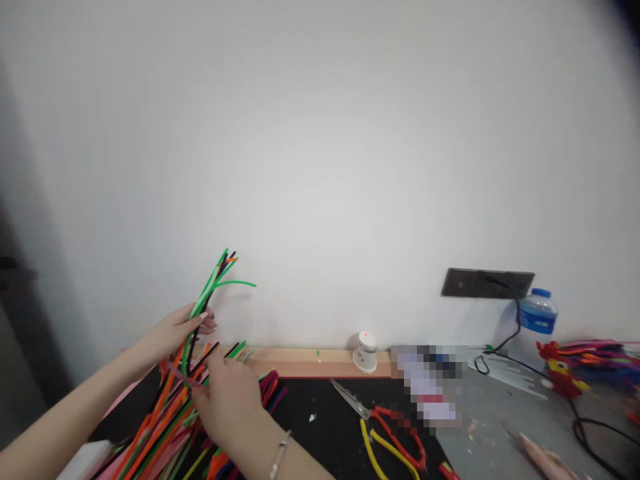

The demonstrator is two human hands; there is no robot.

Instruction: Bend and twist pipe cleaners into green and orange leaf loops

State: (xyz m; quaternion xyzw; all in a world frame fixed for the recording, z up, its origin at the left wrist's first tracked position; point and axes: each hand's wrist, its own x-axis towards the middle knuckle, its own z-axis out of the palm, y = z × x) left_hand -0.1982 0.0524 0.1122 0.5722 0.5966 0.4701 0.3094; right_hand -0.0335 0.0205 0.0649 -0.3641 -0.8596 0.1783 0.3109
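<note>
My left hand (193, 325) is closed round a bundle of green, black and orange pipe cleaners (213, 288). Their upper ends fan out against the wall, one green stem bending off to the right. Just below, my right hand (233, 390), with a bracelet at the wrist, has its thumb and fingers pinched at a pinkish strip (183, 375) crossing the stems. What exactly its fingertips hold is partly hidden. A large heap of mixed-colour pipe cleaners (163, 427) lies under both hands.
Red-handled scissors (357, 403) and yellow-handled pliers (373, 450) lie on a black mat (310, 440). A white paper cup (365, 352) stands upside down by the wall. To the right are a blue-capped bottle (537, 312), black cable (517, 327) and a red rooster-like figure (560, 373).
</note>
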